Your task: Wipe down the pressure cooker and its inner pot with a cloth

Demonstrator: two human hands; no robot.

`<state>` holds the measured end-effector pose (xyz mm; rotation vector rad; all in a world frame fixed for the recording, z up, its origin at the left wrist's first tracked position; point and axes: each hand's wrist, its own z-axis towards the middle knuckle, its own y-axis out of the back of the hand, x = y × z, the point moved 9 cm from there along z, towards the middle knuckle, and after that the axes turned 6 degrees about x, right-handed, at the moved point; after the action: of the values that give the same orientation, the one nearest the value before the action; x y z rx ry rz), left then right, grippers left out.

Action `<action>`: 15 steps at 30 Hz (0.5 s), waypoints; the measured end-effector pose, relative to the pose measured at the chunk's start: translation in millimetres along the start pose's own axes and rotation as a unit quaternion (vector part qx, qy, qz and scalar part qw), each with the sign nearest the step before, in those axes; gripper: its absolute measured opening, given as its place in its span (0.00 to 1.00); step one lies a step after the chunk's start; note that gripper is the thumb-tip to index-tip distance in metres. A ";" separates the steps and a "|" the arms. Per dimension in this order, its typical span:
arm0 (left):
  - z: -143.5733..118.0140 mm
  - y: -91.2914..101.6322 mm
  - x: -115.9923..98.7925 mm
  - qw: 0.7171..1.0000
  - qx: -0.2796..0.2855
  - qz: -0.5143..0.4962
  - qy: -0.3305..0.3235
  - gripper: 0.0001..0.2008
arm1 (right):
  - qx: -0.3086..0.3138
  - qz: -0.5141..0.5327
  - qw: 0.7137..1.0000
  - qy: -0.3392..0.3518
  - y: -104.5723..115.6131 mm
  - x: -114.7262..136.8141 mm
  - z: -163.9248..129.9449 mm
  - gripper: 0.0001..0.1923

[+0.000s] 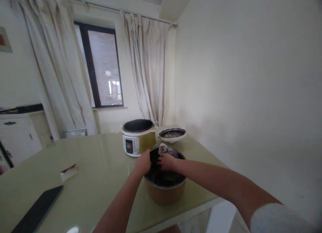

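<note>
Item: inner pot (164, 187), being wiped inside, at six o'clock from the cooker (138, 136).
I am steadying its rim with my left hand (143, 163), fingers curled over it; my right hand (166, 162) is pressing a cloth (167, 150). Next, I judge, comes sweeping round the wall.

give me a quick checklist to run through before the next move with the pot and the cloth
1. Left hand steadies the inner pot: ok, it grips the near-left rim.
2. Right hand has the cloth: ok, it presses the grey cloth inside the pot at the far rim.
3. Pot stands firmly on the table: ok, upright, though close to the near edge.
4. Room around the pot: ok, the cooker base and the lid lie behind it, apart from it.
5. Inside of the pot is clean: cannot tell, it is dark and partly covered by the hands.
6. Cooker base unplugged: cannot tell, no cord shows.
</note>
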<state>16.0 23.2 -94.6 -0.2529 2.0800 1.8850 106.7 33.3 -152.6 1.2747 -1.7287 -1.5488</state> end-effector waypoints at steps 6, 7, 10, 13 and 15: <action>-7.6 3.3 -0.5 0.999 -0.009 0.027 0.030 0.23 | 0.014 0.000 0.994 0.110 21.0 13.1 26.7 0.08; -8.8 3.3 0.8 0.999 -0.010 0.027 0.042 0.23 | 0.008 -0.003 0.995 0.100 20.4 11.3 25.4 0.07; -11.2 2.6 2.5 0.998 -0.012 0.017 0.060 0.25 | 0.023 0.025 0.999 -0.009 6.9 -7.7 14.4 0.02; -12.5 2.5 1.3 0.998 -0.015 -0.001 0.057 0.28 | 0.093 0.074 0.986 -0.113 -17.3 -23.5 -2.0 0.07; -13.1 3.4 1.0 0.998 -0.021 -0.008 0.059 0.32 | 0.101 0.123 0.979 -0.126 -22.4 -21.6 -7.6 0.10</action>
<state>12.4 10.7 -90.8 -0.3979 2.1079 1.9504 129.7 50.0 -167.2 0.9400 -2.1599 -1.4682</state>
